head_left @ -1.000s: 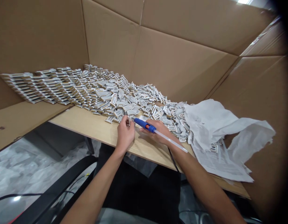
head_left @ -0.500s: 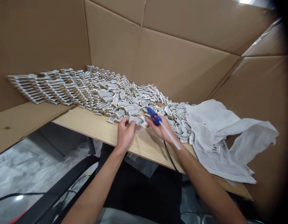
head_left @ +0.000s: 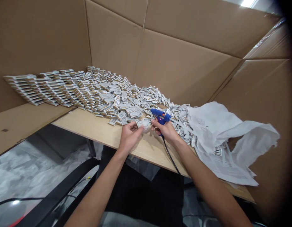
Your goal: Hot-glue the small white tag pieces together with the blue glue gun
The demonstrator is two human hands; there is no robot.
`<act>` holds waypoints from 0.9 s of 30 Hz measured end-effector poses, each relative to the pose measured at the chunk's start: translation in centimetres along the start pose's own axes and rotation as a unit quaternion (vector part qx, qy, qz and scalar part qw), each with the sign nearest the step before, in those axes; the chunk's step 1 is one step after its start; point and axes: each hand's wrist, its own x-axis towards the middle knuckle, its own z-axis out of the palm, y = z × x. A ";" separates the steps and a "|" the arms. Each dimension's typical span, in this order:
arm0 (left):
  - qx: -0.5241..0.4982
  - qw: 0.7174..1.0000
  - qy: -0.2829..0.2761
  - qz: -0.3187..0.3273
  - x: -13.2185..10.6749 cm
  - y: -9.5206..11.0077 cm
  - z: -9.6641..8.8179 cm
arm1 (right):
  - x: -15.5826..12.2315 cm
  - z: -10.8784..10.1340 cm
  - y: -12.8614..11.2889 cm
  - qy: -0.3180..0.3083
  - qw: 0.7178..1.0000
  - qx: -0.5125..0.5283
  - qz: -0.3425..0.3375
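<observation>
Between its thumb and fingers, my left hand (head_left: 130, 135) grips a small grey-white window-shaped piece (head_left: 144, 124) above the table's front part. My right hand (head_left: 166, 128) is closed around a blue hot glue gun (head_left: 160, 116), whose tip points left and whose small red light shows. A clear glue stick (head_left: 181, 123) juts out of the gun's back, and a black cord hangs below it. My right fingertips are close to the held piece; whether they touch it I cannot tell. Many similar pieces (head_left: 134, 110) lie in a loose heap just beyond both hands.
Stacked pieces (head_left: 62, 88) stand in slanted rows at the back left. White wrapping sheet (head_left: 212, 123) lies crumpled over pieces on the right. Tall cardboard walls (head_left: 179, 56) enclose the wooden table (head_left: 98, 126). A black chair arm (head_left: 65, 183) is at the lower left.
The glue gun has turned in my right hand, from lying back over the wrist with its stick toward the forearm to pointing left. The piece in my left hand has shifted slightly right.
</observation>
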 end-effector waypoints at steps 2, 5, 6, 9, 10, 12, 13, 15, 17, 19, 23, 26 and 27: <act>-0.021 1.000 0.003 -0.010 0.0 0.2 0.0 | 0.1 0.0 0.0 0.001 1.000 0.002 0.005; -0.034 0.999 0.031 -0.009 0.0 0.5 0.1 | 0.2 0.1 0.2 0.000 1.000 -0.002 0.011; -0.034 0.999 0.034 -0.006 -0.1 0.5 0.1 | 0.2 0.1 0.2 0.000 1.000 -0.004 0.011; -0.020 0.999 0.028 0.008 -0.2 0.6 0.1 | 0.4 0.0 0.3 0.015 1.000 -0.001 0.002; -0.013 0.999 0.030 0.016 -0.1 0.6 0.1 | 0.4 0.0 0.2 0.024 1.000 0.004 -0.002; 0.006 0.998 0.048 0.032 0.3 1.0 -0.1 | 0.6 -0.2 0.1 0.039 0.999 0.016 -0.007; 0.016 0.997 0.060 0.041 0.7 1.3 -0.4 | 0.6 -0.3 0.0 0.044 0.999 0.021 -0.008; 0.039 0.995 0.078 0.056 2.1 2.2 -1.0 | 0.7 -0.4 -0.1 0.048 0.998 0.027 -0.007; 0.070 0.990 0.096 0.071 4.1 3.4 -1.7 | 0.8 -0.4 -0.3 0.046 0.998 0.032 -0.002; 0.135 0.981 0.119 0.069 6.2 4.7 -2.3 | 0.8 -0.3 -0.3 0.044 0.998 0.035 0.001; 0.374 0.914 0.139 0.072 8.7 6.5 -2.7 | 1.0 -0.5 -0.3 0.067 0.997 0.033 -0.001; 0.548 0.814 0.153 0.112 8.3 7.0 -2.1 | 1.1 -1.0 -0.2 0.107 0.994 -0.021 -0.001; 0.578 0.793 0.151 0.122 7.8 6.9 -1.7 | 1.1 -1.2 -0.2 0.117 0.992 -0.057 0.001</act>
